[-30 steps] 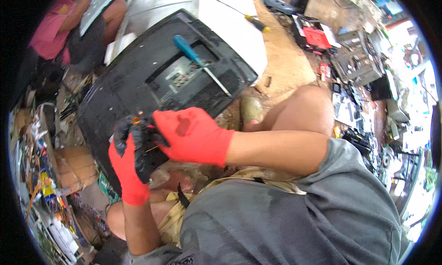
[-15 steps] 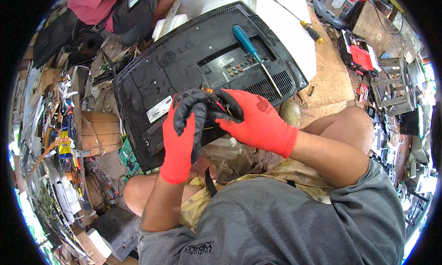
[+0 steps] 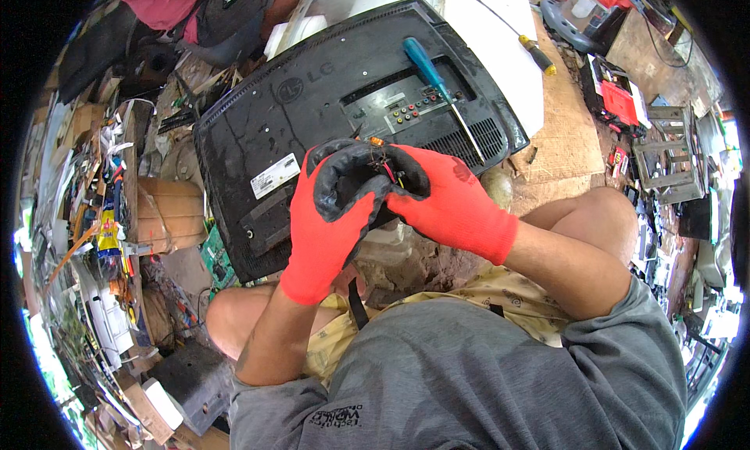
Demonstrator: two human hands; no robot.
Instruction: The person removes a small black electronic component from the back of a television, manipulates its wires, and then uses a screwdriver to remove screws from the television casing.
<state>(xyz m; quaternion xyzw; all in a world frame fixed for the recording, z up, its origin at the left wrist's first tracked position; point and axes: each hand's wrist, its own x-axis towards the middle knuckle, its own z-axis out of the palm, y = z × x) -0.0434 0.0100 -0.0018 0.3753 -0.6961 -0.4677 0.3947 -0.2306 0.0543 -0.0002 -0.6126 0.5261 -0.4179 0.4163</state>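
Observation:
My left hand (image 3: pixel 330 216) and my right hand (image 3: pixel 449 204), in red gloves with black coating, meet over the back of a black flat-screen television (image 3: pixel 258 130) lying below me. Their fingertips pinch a small dark part (image 3: pixel 380 159) with an orange top and pink and yellow wires; the fingers partly hide it. On the television, just beyond my hands, a blue-handled screwdriver (image 3: pixel 422 61) lies across the recessed socket panel (image 3: pixel 406 114).
A yellow-black screwdriver (image 3: pixel 539 58) lies on a white board at the back. A co-worker in pink (image 3: pixel 160 1) sits at the back left. A red-and-black case (image 3: pixel 613 98), wooden frame (image 3: pixel 664 157), cardboard, circuit boards and scrap crowd both sides.
My view has steadied and shifted. My hands have risen slightly over the television, and my left thumb has moved right, closer to my right fingertips on the small part.

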